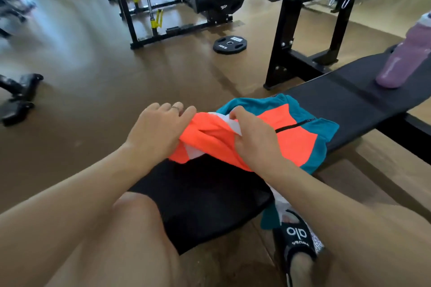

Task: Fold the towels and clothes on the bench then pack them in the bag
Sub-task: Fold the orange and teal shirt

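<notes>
**Both hands gathering the orange and teal garment on the bench**

The orange and teal garment (296,133) lies across the bench (345,98), spread from one long edge of the pad to the other; its teal hem spills over the edge on my right. A white inner layer shows where the cloth is bunched between my hands.

My right hand (254,140) pinches that bunched part, thumb and fingers curled into the orange and white cloth near the middle of the garment. My left hand (158,128) lies at the left-hand edge of the pad with its fingers straight and close together, resting over the end of the rolled orange fabric; a ring shows on one finger. I judge the left steadies the loose end while the right draws a fold over, so the piece stays on the narrow pad instead of sliding to the floor.

A black cloth (200,196) covers the near end of the bench, by my knee. More teal and white fabric hangs off the near right edge above my sandal (296,237).

As for containers, a lilac bottle (403,58) stands at the far end of the bench, contents not visible. I see no bag in view, so no packing can be judged begun.
</notes>
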Demonstrator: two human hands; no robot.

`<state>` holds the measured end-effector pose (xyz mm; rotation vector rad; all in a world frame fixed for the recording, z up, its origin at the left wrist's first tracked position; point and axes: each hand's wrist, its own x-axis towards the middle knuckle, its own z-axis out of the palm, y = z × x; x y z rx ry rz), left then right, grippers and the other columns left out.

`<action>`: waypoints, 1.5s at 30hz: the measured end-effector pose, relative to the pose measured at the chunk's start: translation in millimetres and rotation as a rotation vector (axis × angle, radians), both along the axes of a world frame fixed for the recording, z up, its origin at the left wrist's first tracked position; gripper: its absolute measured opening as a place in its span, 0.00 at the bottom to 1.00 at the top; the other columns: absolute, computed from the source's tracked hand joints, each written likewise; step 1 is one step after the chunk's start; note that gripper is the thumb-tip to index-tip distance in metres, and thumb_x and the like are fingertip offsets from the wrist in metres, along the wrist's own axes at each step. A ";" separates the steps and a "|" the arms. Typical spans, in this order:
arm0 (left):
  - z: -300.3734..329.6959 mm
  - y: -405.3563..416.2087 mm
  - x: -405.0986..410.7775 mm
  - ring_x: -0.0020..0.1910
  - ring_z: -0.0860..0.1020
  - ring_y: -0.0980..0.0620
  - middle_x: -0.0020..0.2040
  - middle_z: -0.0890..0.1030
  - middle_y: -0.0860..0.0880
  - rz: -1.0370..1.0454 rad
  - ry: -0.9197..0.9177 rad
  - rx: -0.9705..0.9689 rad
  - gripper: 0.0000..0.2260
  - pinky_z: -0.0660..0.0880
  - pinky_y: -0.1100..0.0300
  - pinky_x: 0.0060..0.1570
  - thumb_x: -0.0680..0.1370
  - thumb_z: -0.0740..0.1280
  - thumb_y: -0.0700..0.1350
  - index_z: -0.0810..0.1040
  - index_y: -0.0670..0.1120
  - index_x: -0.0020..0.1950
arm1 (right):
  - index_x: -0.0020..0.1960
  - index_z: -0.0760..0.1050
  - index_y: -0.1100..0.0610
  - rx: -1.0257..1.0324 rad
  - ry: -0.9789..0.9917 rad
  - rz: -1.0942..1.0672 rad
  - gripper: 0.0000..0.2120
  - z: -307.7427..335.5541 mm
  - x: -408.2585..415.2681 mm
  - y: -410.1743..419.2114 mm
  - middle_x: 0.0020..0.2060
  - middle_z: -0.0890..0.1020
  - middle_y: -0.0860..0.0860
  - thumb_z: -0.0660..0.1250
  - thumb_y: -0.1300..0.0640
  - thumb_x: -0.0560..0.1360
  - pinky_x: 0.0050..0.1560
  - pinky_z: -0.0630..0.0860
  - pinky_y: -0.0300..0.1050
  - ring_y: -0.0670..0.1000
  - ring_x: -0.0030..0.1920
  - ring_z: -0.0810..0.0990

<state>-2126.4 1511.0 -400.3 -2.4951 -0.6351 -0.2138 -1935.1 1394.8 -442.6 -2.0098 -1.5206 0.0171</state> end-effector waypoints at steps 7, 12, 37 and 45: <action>-0.5 -48.8 -21.0 0.48 0.78 0.49 0.46 0.80 0.54 0.437 0.514 -0.897 0.14 0.77 0.52 0.52 0.74 0.69 0.56 0.74 0.54 0.57 | 0.58 0.74 0.55 -0.195 -0.259 0.556 0.20 -38.0 -33.3 -31.9 0.50 0.74 0.52 0.63 0.68 0.68 0.38 0.72 0.55 0.59 0.50 0.78; 6.2 -62.8 -24.4 0.60 0.74 0.47 0.70 0.68 0.49 0.270 0.471 -0.676 0.39 0.73 0.53 0.51 0.75 0.70 0.47 0.51 0.61 0.79 | 0.70 0.70 0.50 -0.309 -0.179 0.741 0.31 -47.3 -59.3 -56.9 0.61 0.78 0.49 0.62 0.67 0.68 0.49 0.76 0.57 0.57 0.60 0.77; -35.2 -66.5 -76.9 0.44 0.79 0.44 0.39 0.83 0.49 -0.310 0.601 -0.177 0.05 0.67 0.50 0.64 0.76 0.58 0.41 0.73 0.48 0.48 | 0.72 0.68 0.51 -0.550 -0.044 0.618 0.32 -59.0 -37.3 -57.8 0.65 0.74 0.47 0.64 0.63 0.68 0.58 0.72 0.49 0.52 0.65 0.74; -40.6 -88.1 -136.1 0.58 0.80 0.45 0.63 0.79 0.49 0.629 0.694 -0.681 0.22 0.72 0.54 0.48 0.80 0.59 0.53 0.68 0.51 0.73 | 0.72 0.65 0.50 -0.789 -0.051 0.552 0.35 -45.1 -33.3 -39.3 0.63 0.71 0.48 0.60 0.55 0.63 0.62 0.73 0.52 0.54 0.63 0.74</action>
